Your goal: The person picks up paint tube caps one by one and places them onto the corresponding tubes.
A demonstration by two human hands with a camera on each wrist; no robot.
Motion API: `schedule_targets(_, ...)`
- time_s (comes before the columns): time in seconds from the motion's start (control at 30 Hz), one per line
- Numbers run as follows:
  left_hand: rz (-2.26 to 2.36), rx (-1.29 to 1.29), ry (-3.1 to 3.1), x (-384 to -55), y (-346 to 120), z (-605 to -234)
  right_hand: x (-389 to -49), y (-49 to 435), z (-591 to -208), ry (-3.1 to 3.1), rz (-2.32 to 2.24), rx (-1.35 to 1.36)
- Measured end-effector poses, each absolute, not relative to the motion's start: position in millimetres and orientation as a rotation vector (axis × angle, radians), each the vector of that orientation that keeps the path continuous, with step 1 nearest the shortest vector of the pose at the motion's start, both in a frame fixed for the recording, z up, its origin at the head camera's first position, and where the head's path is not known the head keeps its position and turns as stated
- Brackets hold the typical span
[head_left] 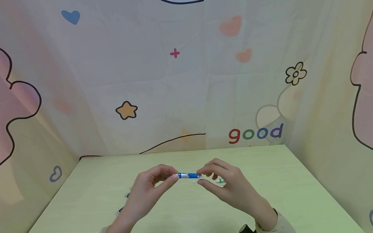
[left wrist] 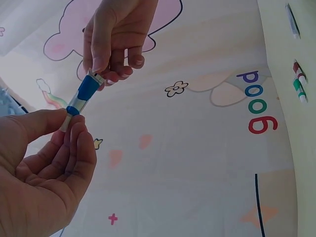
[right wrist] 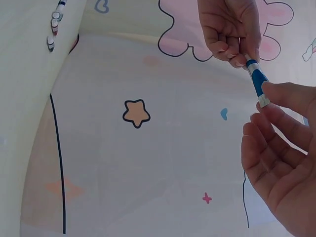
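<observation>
A small blue-and-white paint tube is held up between both hands, roughly level in the head view. My left hand pinches its narrow white cap end between thumb and fingertips. At the opposite, flat end, my right hand has its thumb and index finger about the tube; the right wrist view shows the thumb lying against its side. The other fingers of the right hand are loosely bent, away from the tube.
On the pale green table lies a green-and-white tube, partly behind the right hand. A red-and-white tube lies against it. More tubes, including a blue-ended one, lie beyond the left forearm. A printed curtain stands behind the table.
</observation>
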State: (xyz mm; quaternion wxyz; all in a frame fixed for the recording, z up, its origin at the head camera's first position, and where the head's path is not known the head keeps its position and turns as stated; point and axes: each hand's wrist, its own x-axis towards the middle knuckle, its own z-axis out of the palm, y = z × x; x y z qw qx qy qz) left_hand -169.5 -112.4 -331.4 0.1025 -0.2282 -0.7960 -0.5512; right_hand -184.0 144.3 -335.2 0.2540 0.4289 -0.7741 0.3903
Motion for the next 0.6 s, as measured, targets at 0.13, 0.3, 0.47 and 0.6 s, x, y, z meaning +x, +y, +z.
schedule_targets(0.13,-1.635,-0.679,-2.339,-168.2,-112.5,-330.7,-184.4,145.1,-334.2,-2.097,1.06,1.167)
schedule_targets(0.3,-1.664,-0.677,-2.351,-166.6,-110.8,-331.2,-184.1,146.9,-333.9,-2.105,1.072,1.163)
schedule_targets(0.47,-1.665,-0.681,-2.361,-165.4,-109.6,-331.8,-183.6,148.8,-335.4,-2.093,1.09,1.192)
schedule_targets(0.6,-1.653,-0.693,-2.363,-164.3,-110.0,-331.4,-183.5,149.2,-335.8,-2.081,1.109,1.224)
